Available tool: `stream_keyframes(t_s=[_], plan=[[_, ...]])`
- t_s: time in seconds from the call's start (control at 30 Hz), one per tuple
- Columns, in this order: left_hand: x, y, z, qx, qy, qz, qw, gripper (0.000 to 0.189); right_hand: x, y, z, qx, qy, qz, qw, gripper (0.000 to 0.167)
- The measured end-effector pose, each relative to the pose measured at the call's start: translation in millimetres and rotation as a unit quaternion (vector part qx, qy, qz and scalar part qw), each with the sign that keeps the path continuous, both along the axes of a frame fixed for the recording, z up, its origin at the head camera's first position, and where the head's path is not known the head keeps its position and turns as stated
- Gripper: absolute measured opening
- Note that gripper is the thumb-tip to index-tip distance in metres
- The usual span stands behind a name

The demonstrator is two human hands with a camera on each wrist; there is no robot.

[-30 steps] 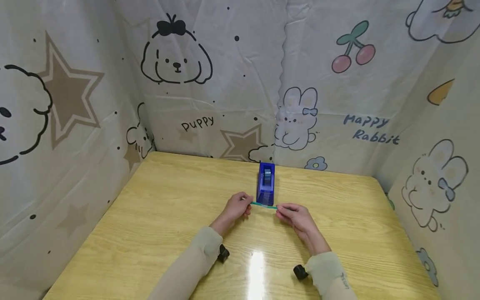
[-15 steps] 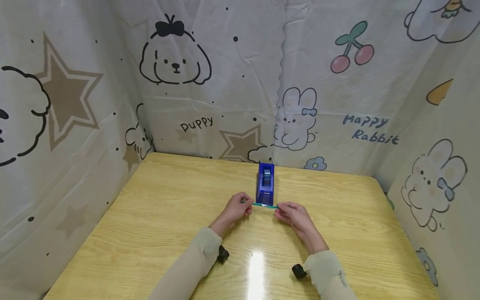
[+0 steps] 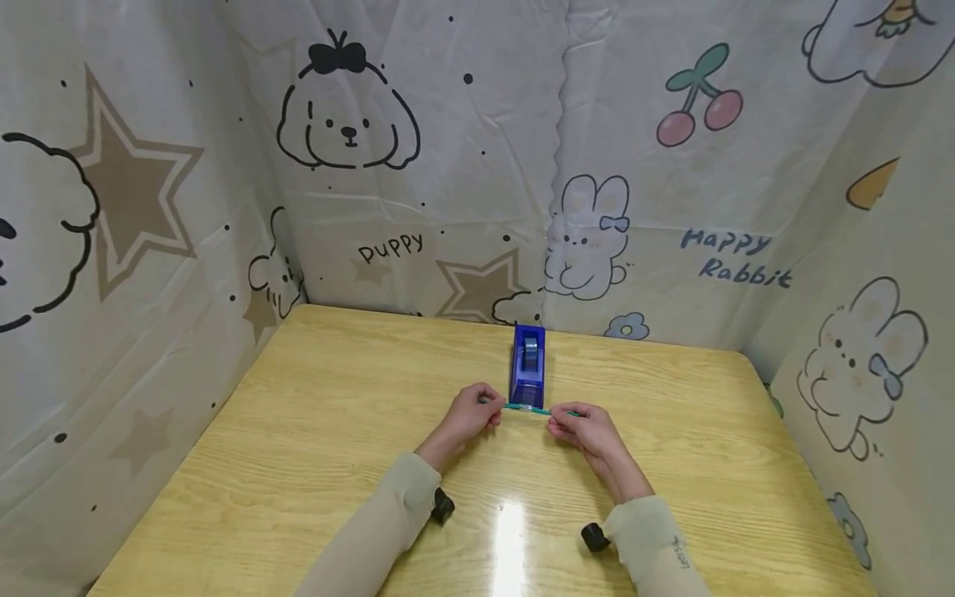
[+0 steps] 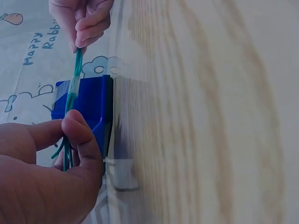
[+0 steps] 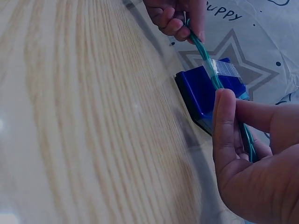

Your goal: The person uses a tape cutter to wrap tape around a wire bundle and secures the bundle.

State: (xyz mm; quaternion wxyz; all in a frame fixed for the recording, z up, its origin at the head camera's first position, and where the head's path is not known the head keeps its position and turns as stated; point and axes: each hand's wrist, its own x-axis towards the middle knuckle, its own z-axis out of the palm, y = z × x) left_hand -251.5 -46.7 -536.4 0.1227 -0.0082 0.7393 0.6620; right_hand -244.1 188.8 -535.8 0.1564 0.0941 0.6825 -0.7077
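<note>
Across the wrinkled back cloth (image 3: 448,199), toward the left, lettering (image 3: 391,247) reads "puppy". Over the wood-grained table (image 3: 313,431), the left hand (image 3: 472,413) has a pinching grip on thin green strands (image 4: 78,65), wrapped midway in clear tape (image 4: 74,87); just beyond stands a glossy blue dispenser (image 4: 93,93). The right hand (image 3: 588,427) pinches the strands' other side. Its pale sleeve (image 3: 647,526) bears unreadably small print. Farther right, the cloth says "Happy Rabbit".

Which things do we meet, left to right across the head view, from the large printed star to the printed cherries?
Large printed star, puppy face, left hand, blue tape dispenser, right hand, printed cherries.
</note>
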Motion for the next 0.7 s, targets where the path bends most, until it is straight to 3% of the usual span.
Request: stream_keyframes(t_s=[0.47,0.7], plan=[[-1.4,3.2,1.6,-0.023,-0.022,0.035,0.9989,0.023,-0.3,1.8,-0.7,-0.005,0.003,-0.001,1.0,0.033],[-0.7,1.6,3.3,-0.042,-0.006,0.02,0.9989,0.023,-0.6,2.2,-2.4,-0.014,0.007,-0.004,0.9999,0.032]])
